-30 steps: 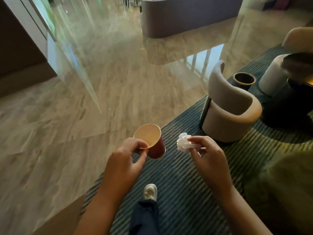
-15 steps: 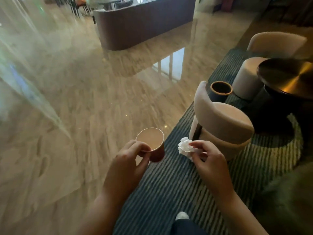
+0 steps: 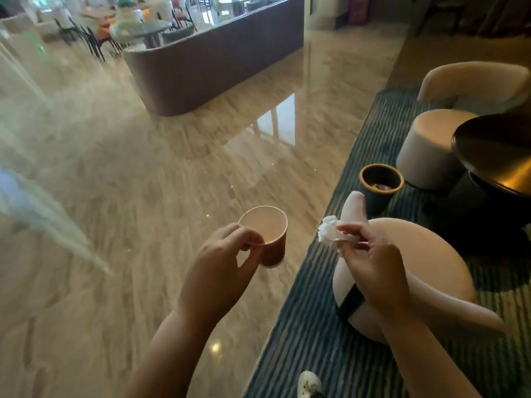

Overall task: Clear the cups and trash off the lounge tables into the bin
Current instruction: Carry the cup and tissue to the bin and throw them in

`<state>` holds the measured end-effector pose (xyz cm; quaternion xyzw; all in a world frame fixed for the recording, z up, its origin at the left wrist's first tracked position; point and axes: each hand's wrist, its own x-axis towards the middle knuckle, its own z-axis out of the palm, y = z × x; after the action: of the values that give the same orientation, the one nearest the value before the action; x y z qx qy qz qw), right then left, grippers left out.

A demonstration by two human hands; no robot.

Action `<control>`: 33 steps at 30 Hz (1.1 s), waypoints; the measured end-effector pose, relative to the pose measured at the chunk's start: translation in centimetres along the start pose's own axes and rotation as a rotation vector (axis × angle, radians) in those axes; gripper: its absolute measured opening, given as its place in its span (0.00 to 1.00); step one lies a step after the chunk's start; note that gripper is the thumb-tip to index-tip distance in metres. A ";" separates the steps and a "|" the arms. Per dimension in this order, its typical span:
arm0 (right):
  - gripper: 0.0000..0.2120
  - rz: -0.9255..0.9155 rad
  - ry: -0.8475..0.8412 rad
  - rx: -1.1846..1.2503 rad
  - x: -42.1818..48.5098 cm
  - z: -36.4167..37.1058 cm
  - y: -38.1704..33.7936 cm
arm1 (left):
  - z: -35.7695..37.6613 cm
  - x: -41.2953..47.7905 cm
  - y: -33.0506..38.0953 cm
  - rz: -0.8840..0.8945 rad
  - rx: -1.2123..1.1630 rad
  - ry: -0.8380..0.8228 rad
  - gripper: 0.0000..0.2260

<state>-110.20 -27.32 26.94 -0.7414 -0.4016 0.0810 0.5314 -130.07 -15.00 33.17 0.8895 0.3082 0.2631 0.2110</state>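
My left hand pinches the rim of a red paper cup with a pale inside, held upright over the marble floor. My right hand grips a crumpled white tissue between thumb and fingers, above a beige armchair. A small dark round bin with an orange rim stands on the striped carpet beyond the chair, with some trash visible inside. The bin lies ahead and to the right of both hands.
A beige armchair sits directly under my right hand. A dark round table and two more beige seats stand at the right. A long curved counter crosses the shiny floor ahead. My shoe shows at the bottom.
I have walked forward along the carpet edge. The armchair and the bin have come closer. Both hands still hold the cup and the tissue the same way.
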 end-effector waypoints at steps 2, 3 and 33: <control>0.11 -0.006 -0.016 0.002 4.2 1.9 -0.1 | 0.1 4.0 -1.8 0.008 0.030 0.025 0.02; 0.11 -0.015 -0.022 0.002 6.1 3.0 -0.1 | 0.2 5.9 -2.8 0.005 0.033 0.032 0.03; 0.13 0.561 0.406 -0.247 53.0 4.7 28.5 | 34.1 68.0 -11.1 0.643 -0.082 -0.455 0.04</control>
<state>-63.01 9.05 16.87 -0.8823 -0.0757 0.0261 0.4639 -68.88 30.54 23.83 0.9671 -0.0513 0.1240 0.2162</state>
